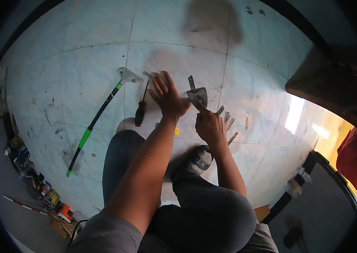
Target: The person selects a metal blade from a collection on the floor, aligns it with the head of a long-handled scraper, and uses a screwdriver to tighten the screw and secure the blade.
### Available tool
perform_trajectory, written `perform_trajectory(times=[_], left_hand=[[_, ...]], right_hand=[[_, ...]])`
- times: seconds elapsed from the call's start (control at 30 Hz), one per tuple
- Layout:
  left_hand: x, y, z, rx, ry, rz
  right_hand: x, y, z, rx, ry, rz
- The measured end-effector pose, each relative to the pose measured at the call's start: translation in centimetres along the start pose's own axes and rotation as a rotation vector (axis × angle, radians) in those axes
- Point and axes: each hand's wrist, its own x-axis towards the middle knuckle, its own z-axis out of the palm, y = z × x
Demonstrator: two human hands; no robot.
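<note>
On the pale tiled floor [178, 55] my left hand [168, 98] lies flat with its fingers spread. My right hand [210, 126] grips a putty knife [198, 97], its index finger stretched along toward the wide grey blade. That blade overlaps or touches a narrow dark metal strip [191, 82] with holes in it. Just left of my left hand lies a screwdriver [141, 113] with a black and red handle. A small grey metal piece [147, 74] rests near my left fingertips. Farther left is a long-handled scraper [98, 116] in green and black.
Several thin brown strips [230, 123] lie right of my right hand. A small yellow piece [177, 131] sits between my forearms. My shoed foot [199, 159] is close by. Tools and bottles [43, 185] line the left edge; brown furniture [317, 86] stands at right.
</note>
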Motion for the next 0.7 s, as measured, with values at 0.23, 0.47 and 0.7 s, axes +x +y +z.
perform_trajectory(times=[0.23,0.47,0.7], left_hand=[[0.4,-0.1,-0.4,-0.01,-0.04,-0.022],[0.1,0.3,-0.3,-0.028,-0.022,0.007],[0.1,0.2,-1.0,0.018,-0.098,-0.033]], right_hand=[[0.5,-0.3,1.0,0.045,0.052,-0.022],[1.9,0.5,0.9,0.129,0.059,-0.027],[2.8,0.0,1.1,0.102,0.092,-0.063]])
